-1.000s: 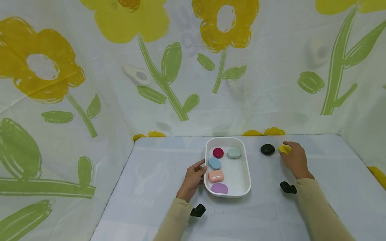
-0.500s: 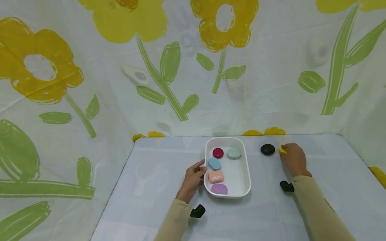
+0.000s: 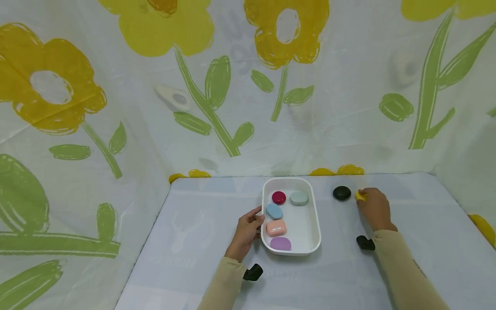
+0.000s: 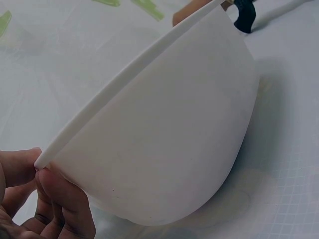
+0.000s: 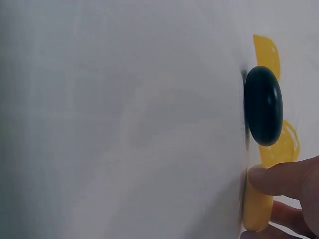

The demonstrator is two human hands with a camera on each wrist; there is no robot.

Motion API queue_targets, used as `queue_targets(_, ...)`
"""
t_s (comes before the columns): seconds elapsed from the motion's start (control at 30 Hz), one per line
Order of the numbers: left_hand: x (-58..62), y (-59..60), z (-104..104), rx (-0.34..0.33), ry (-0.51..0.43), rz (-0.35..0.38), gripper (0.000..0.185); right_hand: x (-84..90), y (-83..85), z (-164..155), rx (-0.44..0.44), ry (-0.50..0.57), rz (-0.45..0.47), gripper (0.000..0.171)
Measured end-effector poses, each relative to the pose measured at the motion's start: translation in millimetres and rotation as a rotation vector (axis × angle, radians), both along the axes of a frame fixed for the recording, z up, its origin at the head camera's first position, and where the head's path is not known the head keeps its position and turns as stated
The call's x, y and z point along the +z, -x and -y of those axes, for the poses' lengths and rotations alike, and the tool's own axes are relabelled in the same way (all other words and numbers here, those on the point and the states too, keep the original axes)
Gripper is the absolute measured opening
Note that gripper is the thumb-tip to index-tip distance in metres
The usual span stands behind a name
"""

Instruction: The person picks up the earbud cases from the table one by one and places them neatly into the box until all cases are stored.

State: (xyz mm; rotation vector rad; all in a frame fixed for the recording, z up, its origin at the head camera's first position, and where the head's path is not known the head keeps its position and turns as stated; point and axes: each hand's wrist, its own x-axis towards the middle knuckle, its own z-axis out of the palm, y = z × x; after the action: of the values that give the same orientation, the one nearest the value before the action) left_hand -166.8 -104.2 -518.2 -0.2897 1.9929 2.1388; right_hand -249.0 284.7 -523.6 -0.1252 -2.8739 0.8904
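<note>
Your right hand (image 3: 373, 209) pinches the yellow case (image 5: 258, 211) beside the black case (image 3: 342, 193); it looks light, hard and smooth, so hold its edges. Your left hand (image 3: 246, 232) grips the tray (image 3: 314, 224) rim.

1. The whole table (image 3: 193, 224) is seen from high up by the head camera, looking forward and down.
2. The white tray (image 4: 164, 134) is seen very close from its side by the left wrist camera.
3. The black case (image 5: 263, 105) is seen close by the right wrist camera and also by the head camera (image 3: 342, 193).

Right hand (image 3: 373, 208) seemingly grips yellow case (image 3: 360, 196)
</note>
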Motion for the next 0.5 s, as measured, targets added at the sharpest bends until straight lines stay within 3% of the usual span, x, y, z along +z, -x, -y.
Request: queue_targets(0.5,-1.2,2.1,-0.5,0.0,0.009,0.001,0.049,0.4,-10.0,10.5,-0.031,-0.011,0.026,0.039)
